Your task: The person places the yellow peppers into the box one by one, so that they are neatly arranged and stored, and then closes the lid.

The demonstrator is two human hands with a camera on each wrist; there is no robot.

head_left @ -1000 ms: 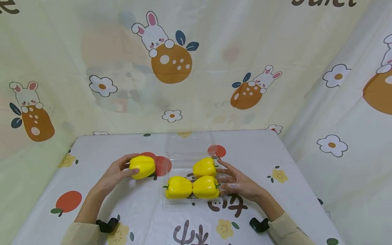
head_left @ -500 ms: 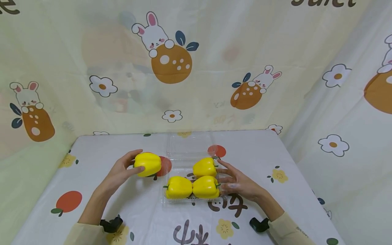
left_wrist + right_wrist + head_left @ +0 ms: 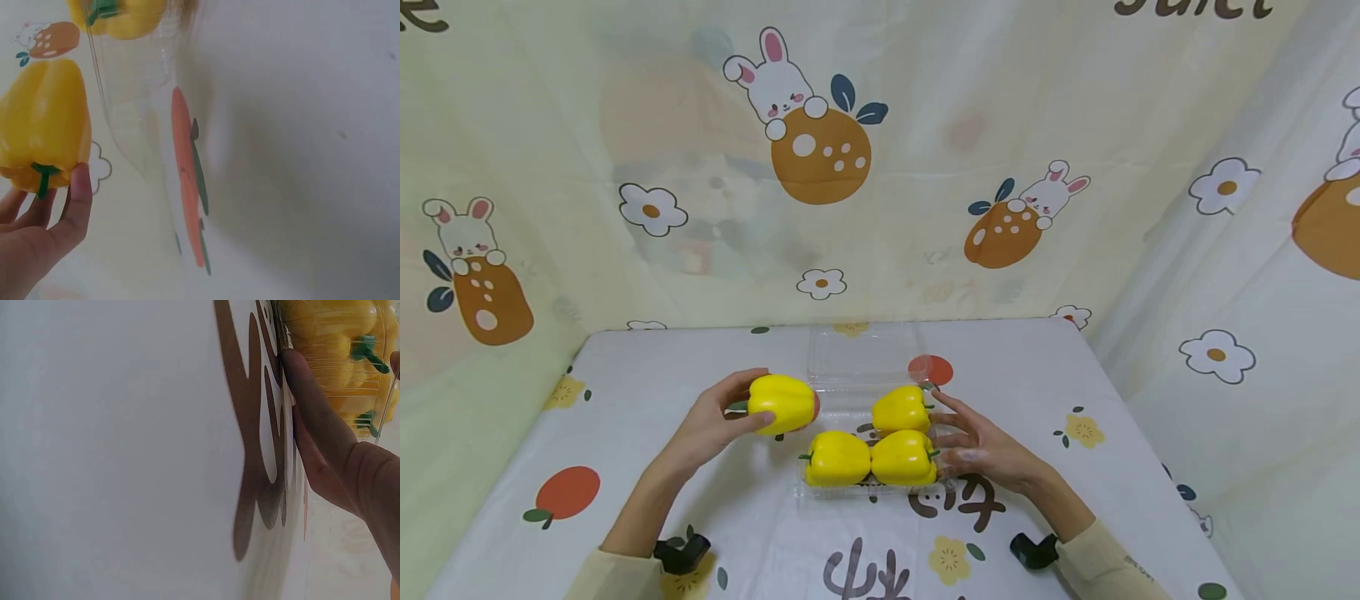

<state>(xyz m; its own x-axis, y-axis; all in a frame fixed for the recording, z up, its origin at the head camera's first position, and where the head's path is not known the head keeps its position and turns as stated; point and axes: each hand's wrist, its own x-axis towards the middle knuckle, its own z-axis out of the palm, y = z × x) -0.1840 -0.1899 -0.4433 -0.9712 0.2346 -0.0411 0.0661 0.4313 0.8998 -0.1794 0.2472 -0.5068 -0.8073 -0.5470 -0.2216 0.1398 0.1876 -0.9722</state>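
My left hand (image 3: 718, 419) pinches a yellow bell pepper (image 3: 782, 404) between thumb and fingers at its stem end, just left of a clear plastic clamshell box (image 3: 842, 402). In the left wrist view this bell pepper (image 3: 47, 119) shows its green stem toward the palm. Three more yellow bell peppers lie in the box: one at back right (image 3: 900, 410), one at front left (image 3: 838, 458) and one at front right (image 3: 905, 458). The box's back left part holds no pepper. My right hand (image 3: 988, 450) rests its spread fingers against the box's right wall (image 3: 340, 369).
The box's transparent lid (image 3: 867, 354) lies folded back toward the rear of the table. A white cloth (image 3: 760, 533) printed with fruit, flowers and lettering covers the table (image 3: 1112, 500). Printed curtains (image 3: 925, 233) hang behind and at both sides.
My left hand has carried the yellow bell pepper rightward, closer to the box. The right hand, the box and its three peppers have stayed in place.
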